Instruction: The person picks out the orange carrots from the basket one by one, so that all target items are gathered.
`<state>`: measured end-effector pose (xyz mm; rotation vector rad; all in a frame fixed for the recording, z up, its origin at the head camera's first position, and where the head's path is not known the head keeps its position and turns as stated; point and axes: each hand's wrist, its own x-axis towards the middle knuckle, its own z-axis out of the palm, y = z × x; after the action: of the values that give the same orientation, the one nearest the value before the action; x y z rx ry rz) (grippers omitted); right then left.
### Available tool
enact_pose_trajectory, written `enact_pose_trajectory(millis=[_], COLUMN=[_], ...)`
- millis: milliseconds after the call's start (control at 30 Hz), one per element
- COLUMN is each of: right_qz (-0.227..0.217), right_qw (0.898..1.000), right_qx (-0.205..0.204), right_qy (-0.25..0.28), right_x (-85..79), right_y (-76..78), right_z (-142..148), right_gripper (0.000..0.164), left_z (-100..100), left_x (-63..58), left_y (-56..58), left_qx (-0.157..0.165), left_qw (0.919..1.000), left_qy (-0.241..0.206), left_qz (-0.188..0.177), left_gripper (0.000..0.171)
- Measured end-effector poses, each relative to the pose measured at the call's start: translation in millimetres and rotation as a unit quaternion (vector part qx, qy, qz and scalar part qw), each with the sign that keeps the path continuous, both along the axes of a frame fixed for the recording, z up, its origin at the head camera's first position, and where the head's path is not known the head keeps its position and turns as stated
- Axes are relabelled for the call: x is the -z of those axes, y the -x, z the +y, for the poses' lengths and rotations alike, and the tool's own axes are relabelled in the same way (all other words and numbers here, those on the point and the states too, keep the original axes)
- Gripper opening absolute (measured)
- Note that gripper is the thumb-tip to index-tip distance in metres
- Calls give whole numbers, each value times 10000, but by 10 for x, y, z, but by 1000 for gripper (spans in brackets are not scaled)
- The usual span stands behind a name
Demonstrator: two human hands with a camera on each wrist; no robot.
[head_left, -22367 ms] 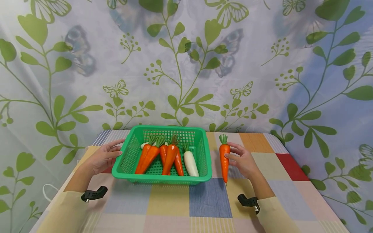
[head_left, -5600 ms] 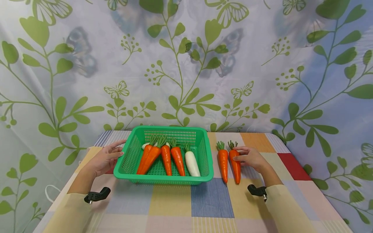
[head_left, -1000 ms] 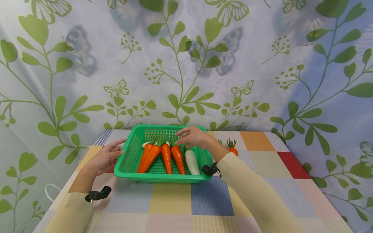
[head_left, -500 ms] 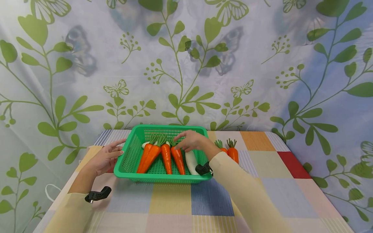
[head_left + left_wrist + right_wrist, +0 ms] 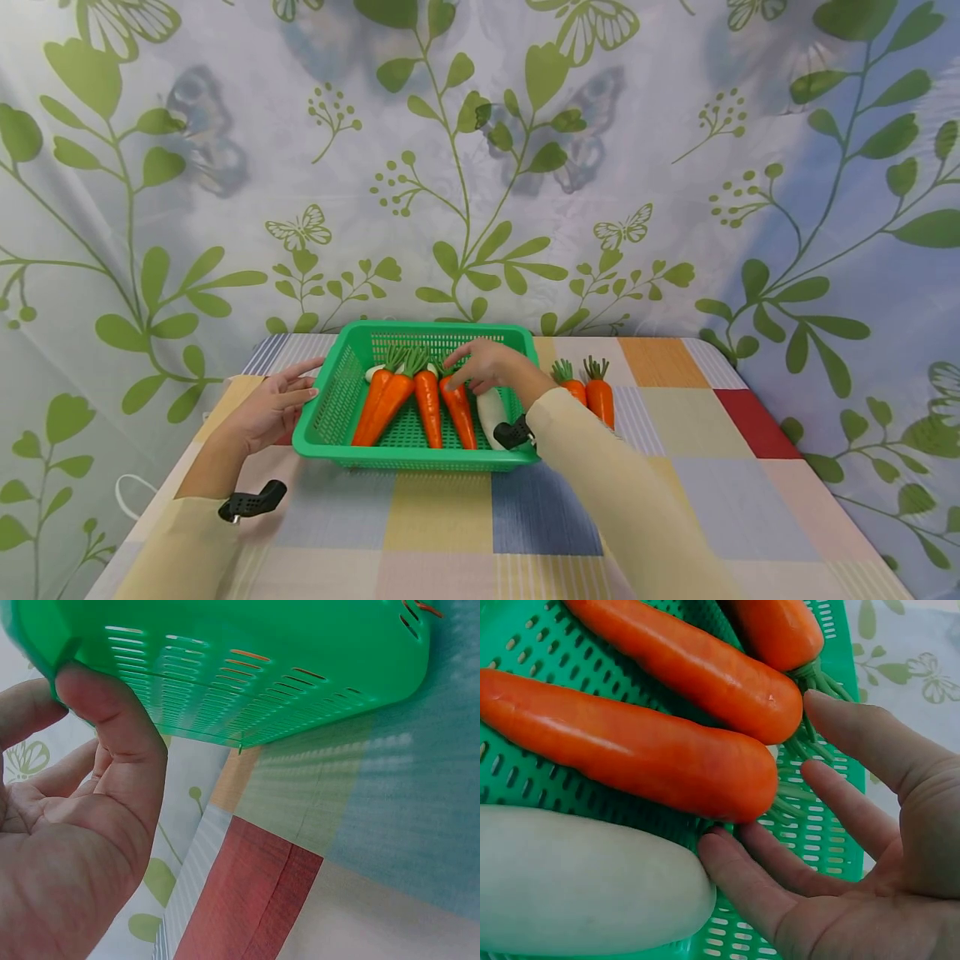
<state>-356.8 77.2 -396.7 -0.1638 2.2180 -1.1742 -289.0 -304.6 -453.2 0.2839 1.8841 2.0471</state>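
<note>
A green plastic basket [image 5: 420, 458] holds several orange carrots with green tops and a white radish [image 5: 491, 417]. My left hand [image 5: 266, 408] holds the basket's left rim, the thumb [image 5: 105, 705] and a finger at the edge in the left wrist view. My right hand [image 5: 487, 367] is inside the basket at the right. Its fingers are spread around the top end of the rightmost carrot [image 5: 459, 408]. In the right wrist view two fingertips are at the gap between that carrot [image 5: 652, 761] and the radish [image 5: 592, 881]. The right hand partly covers the radish's top.
Two carrots lie on the patchwork tablecloth [image 5: 442, 517] right of the basket; the nearer-to-basket carrot [image 5: 576, 390] and the outer carrot [image 5: 600, 400] are partly behind the right sleeve [image 5: 622, 483]. A leaf-print curtain [image 5: 480, 167] hangs behind the table.
Earlier the right hand held a carrot beside the basket; later two carrots lay there. It has since moved left into the basket and lowered toward the rightmost carrot. The left hand stays put.
</note>
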Motion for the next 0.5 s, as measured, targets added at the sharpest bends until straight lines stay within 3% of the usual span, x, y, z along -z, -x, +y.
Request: enact_pose_trajectory(millis=[500], right_qz=[-215], right_qw=[9996], right_qx=[30], right_qy=[-157], right_x=[87], right_y=[79], right_z=[-71], right_gripper=[57], left_z=[-7], left_x=[20], left_y=[12], left_qx=[-4], left_qw=[10000], left_qy=[10], left_qz=[63], left_gripper=[70])
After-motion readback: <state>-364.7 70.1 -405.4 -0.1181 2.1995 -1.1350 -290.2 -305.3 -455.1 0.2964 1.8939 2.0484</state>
